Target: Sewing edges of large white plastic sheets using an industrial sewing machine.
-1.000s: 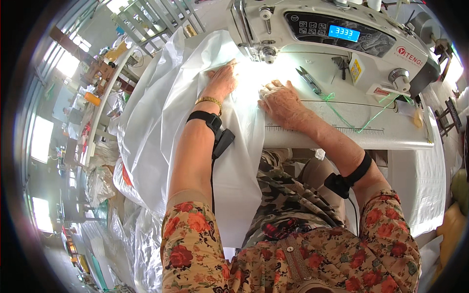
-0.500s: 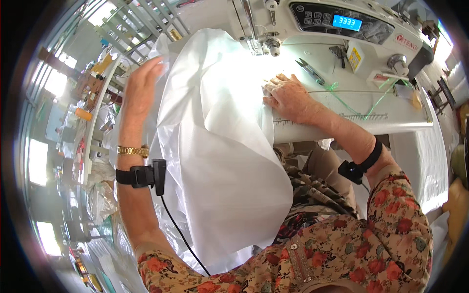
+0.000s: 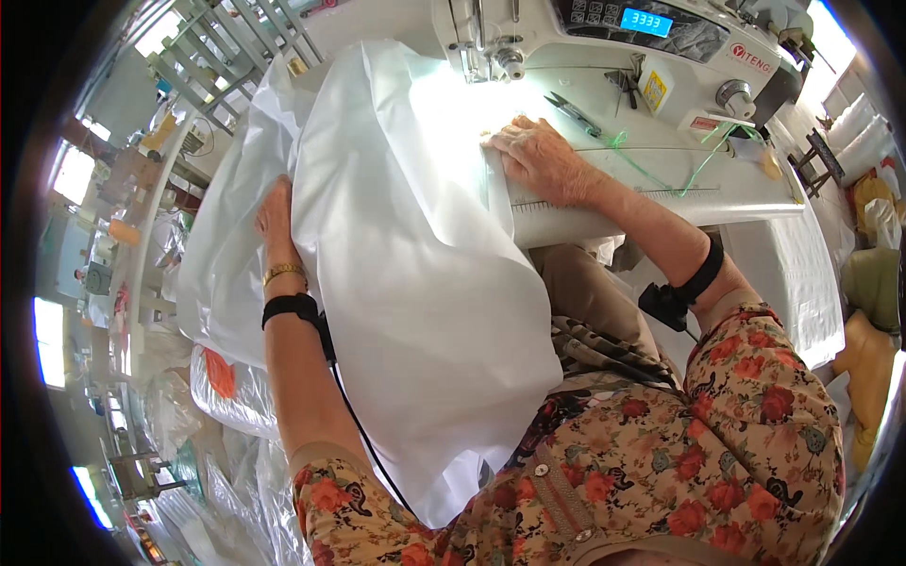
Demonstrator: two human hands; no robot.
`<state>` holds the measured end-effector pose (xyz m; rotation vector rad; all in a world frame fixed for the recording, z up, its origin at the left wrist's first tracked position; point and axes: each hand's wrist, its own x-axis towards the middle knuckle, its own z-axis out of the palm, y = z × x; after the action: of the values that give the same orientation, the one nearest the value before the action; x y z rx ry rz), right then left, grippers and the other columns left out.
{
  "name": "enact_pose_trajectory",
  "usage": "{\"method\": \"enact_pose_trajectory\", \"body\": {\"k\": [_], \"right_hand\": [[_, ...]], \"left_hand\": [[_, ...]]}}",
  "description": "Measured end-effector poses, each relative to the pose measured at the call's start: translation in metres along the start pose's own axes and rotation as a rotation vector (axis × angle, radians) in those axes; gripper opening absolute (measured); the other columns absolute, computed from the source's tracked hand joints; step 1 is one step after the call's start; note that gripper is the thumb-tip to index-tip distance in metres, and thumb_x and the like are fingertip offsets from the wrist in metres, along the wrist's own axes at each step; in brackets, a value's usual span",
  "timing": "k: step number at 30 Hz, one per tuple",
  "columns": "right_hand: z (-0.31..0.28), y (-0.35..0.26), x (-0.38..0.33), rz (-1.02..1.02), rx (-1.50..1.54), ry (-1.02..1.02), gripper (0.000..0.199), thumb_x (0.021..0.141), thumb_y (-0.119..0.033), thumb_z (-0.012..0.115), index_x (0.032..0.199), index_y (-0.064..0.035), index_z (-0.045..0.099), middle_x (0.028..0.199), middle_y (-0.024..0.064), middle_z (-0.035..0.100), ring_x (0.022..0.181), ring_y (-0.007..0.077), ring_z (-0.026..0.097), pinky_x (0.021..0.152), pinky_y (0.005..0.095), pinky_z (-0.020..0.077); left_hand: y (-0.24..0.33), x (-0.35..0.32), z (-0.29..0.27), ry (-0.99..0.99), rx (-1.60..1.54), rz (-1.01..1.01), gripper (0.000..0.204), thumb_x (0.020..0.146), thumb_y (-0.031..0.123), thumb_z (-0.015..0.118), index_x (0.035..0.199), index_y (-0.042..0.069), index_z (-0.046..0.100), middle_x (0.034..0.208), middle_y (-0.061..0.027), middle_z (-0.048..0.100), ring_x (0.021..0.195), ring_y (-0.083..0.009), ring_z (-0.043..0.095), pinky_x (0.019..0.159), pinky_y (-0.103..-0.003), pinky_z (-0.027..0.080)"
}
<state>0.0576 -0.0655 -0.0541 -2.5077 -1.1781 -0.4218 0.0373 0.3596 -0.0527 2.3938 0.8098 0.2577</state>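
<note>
White fabric (image 3: pixel 415 245) draping lap, sewing machine (image 3: pixel 604 38) behind, scissors (image 3: pixel 572 113) nearby

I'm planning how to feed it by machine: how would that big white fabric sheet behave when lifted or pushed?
The white fabric is probably floppy: it drapes off the sewing machine table in folds over the lap. It looks thin and light, since light glows through near the needle. It may slide easily; the right hand presses it flat while the left hand rests on its far side.
</note>
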Motion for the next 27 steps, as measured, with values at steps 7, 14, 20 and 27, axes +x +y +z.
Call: {"method": "enact_pose_trajectory", "body": {"k": [7,14,20,27], "right_hand": [[0.005,0.001,-0.007,-0.015,-0.081,0.082,0.027,0.086,-0.014,0.052,0.109,-0.0052,0.062,0.109,0.0107,0.066,0.109,0.0281,0.055,0.092,0.0406,0.0408],[-0.002,0.007,-0.007,-0.01,0.059,-0.013,0.023,0.088,-0.016,0.049,0.107,-0.0071,0.06,0.097,0.0112,0.065,0.106,0.0281,0.056,0.093,0.0452,0.042],[-0.063,-0.001,-0.035,-0.059,0.165,0.17,0.032,0.085,-0.008,0.057,0.117,-0.0041,0.058,0.114,0.014,0.063,0.107,0.0325,0.058,0.095,0.0422,0.0452],[-0.179,-0.156,-0.119,-0.928,1.743,-0.095,0.063,0.085,-0.001,0.051,0.145,-0.0019,0.031,0.131,0.0208,0.054,0.122,0.031,0.052,0.103,0.0434,0.0411]], "left_hand": [[-0.017,-0.085,0.012,0.453,0.02,0.769,0.022,0.093,0.017,0.043,0.092,0.002,0.058,0.099,-0.0181,0.061,0.102,-0.037,0.054,0.089,-0.046,0.039],[-0.178,-0.114,-0.122,0.306,0.96,0.439,0.018,0.091,0.017,0.05,0.081,0.008,0.063,0.075,-0.0155,0.065,0.075,-0.0344,0.065,0.065,-0.043,0.052],[-0.192,-0.155,-0.176,0.326,1.057,0.023,0.029,0.092,0.03,0.057,0.096,0.003,0.063,0.091,-0.0162,0.068,0.088,-0.0386,0.065,0.074,-0.045,0.052],[-0.039,-0.198,-0.135,0.605,0.704,0.538,0.057,0.091,0.031,0.06,0.137,0.0,0.044,0.14,-0.0185,0.048,0.127,-0.0352,0.045,0.106,-0.044,0.035]]}}
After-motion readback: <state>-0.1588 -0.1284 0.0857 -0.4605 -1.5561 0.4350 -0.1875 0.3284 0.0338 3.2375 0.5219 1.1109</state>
